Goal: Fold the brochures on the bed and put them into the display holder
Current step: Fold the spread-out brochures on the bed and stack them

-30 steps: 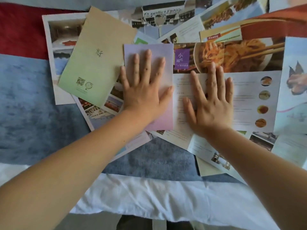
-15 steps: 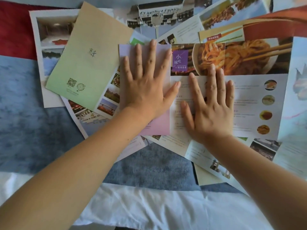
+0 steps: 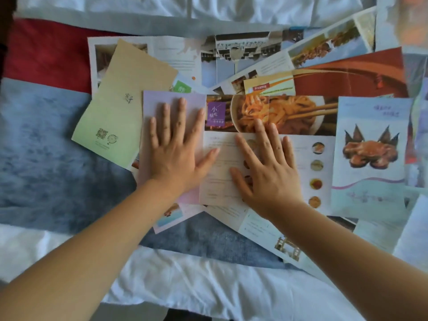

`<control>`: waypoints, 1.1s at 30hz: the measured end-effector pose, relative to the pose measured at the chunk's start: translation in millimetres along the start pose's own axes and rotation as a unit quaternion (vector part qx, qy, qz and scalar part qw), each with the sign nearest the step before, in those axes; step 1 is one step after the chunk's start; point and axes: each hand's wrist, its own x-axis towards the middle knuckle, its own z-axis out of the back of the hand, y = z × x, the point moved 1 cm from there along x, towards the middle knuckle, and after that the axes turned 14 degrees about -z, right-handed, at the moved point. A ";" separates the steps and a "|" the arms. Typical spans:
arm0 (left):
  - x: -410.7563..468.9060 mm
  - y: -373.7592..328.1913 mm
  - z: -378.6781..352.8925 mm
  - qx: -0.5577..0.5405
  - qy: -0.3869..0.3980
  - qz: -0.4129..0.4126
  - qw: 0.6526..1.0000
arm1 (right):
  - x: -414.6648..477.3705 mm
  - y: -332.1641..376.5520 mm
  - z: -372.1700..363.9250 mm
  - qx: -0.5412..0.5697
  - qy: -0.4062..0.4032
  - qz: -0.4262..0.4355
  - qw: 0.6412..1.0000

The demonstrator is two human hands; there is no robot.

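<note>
A noodle brochure [image 3: 301,117] lies spread on the bed among other leaflets. Its left panel, lilac on the back [image 3: 159,103], is folded over the inside. My left hand [image 3: 176,149] presses flat on that folded panel with fingers straight and spread. My right hand [image 3: 266,167] lies flat on the white text panel beside it, fingertips reaching the noodle picture. The thumbs of both hands almost meet near the fold line. No display holder is in view.
A green-and-tan folded leaflet [image 3: 115,117] lies left of my hands. A crab brochure [image 3: 370,154] sits to the right. Several more unfolded brochures [image 3: 243,56] fan out behind. Beneath them are a blue-and-red bed runner [image 3: 46,158] and a white sheet [image 3: 208,281].
Both hands stay flat on the brochure. The left hand slid up the lilac panel and is now lower on it again. The view has tilted and now shows more of the bed beyond.
</note>
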 end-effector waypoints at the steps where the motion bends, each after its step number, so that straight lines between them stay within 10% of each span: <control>1: -8.6 14.4 -0.3 0.002 0.003 -0.002 1.000 | -0.6 0.2 0.3 -0.012 0.001 0.008 1.000; 11: -80.7 123.3 -9.9 -0.014 -0.020 0.028 0.999 | 2.1 20.7 -10.2 -0.041 -0.012 0.020 0.999; 20: -91.9 120.1 -16.2 -0.085 -0.166 0.138 0.973 | 5.3 26.5 -20.3 -0.059 -0.015 0.014 0.998; 33: -79.0 104.6 15.4 -0.288 -0.139 0.242 0.916 | 5.6 30.8 -10.8 -0.051 0.035 0.007 0.998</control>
